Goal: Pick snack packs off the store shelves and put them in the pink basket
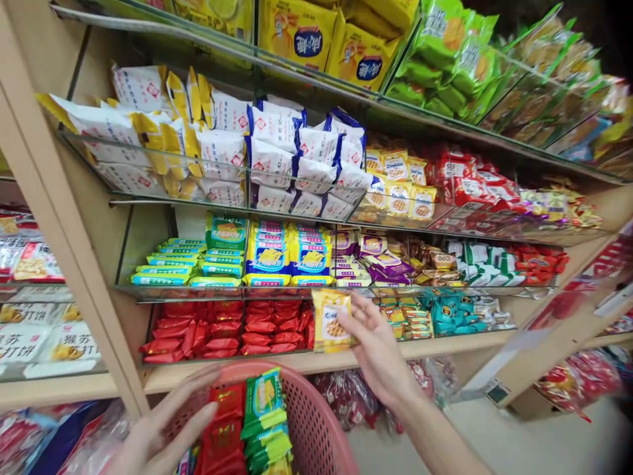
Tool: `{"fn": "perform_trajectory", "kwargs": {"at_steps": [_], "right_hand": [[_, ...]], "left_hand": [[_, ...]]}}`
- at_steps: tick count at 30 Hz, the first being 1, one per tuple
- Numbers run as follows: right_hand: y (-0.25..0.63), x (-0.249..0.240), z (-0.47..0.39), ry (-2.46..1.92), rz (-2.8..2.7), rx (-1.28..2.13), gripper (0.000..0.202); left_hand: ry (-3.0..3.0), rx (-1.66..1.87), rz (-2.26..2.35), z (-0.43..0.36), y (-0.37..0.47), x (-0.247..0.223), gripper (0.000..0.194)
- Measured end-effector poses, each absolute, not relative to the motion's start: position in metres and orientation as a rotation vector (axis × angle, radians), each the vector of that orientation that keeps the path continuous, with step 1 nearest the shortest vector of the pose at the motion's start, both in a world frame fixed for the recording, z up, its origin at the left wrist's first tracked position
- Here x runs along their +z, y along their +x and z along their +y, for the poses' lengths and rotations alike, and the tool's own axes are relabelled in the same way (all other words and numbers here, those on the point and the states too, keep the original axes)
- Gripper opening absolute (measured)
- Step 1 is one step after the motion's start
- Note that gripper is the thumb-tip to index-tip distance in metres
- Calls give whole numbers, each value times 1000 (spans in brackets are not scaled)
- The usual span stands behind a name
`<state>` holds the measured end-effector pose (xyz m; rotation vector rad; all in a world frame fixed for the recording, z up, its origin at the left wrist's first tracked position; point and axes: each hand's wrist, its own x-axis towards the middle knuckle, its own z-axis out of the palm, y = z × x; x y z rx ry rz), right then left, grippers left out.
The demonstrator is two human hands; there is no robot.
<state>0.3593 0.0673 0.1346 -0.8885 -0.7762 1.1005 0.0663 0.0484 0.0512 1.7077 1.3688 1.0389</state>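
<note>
My right hand [378, 346] grips a small yellow biscuit packet [330, 320] in front of the lower shelf, just above a pink plastic basket [316, 422]. My left hand [161, 429] rests with spread fingers on the basket's near left rim, holding nothing. Inside the basket lie red packets [222, 425] and green snack packets [264, 412].
Glass-fronted wooden shelves [306, 361] hold rows of snack packets: red ones [225, 330] at the bottom, blue-yellow ones [287, 257] above, white ones [222, 145] higher, green ones [445, 53] at the top right. A wooden upright [74, 251] stands at left. Bagged goods [346, 396] sit below.
</note>
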Motion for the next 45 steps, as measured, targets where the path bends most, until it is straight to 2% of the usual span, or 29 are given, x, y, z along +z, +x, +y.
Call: {"fn": "perform_trajectory", "kwargs": {"at_steps": [2,5,11,16,22,26,33,38,43,45], "right_hand": [[341,111,62,-870,-730,1222,55],[319,87,55,-855,-691,1321,54],[292,57,43,-823,-685,1400,50],[287,47,34,-823,-614,1501,47],[296,40,27,-870,-503,1767,25],[299,34,26,-907,-402,1821,29],[297,25,21,-922,-253,1788,27],[296,18,16,-933,-205,1769,27],[293,14,13,-940,-198,1758,29],[291,12,12,-946,-179,1742,30]], "left_hand": [[1543,930,1124,47,93,62,51],[1314,946,927,50,128,76,58],[1154,992,911,58,146,73,66],[1151,953,875,62,140,62,55],[1239,908,911,74,137,47,48],[1410,836,883,77,142,42,37],[1980,588,1157,66,149,43,33],[2063,463,1149,56,149,47,42],[2075,230,1269,48,154,48,83],[2138,187,1311,45,158,45,88]]}}
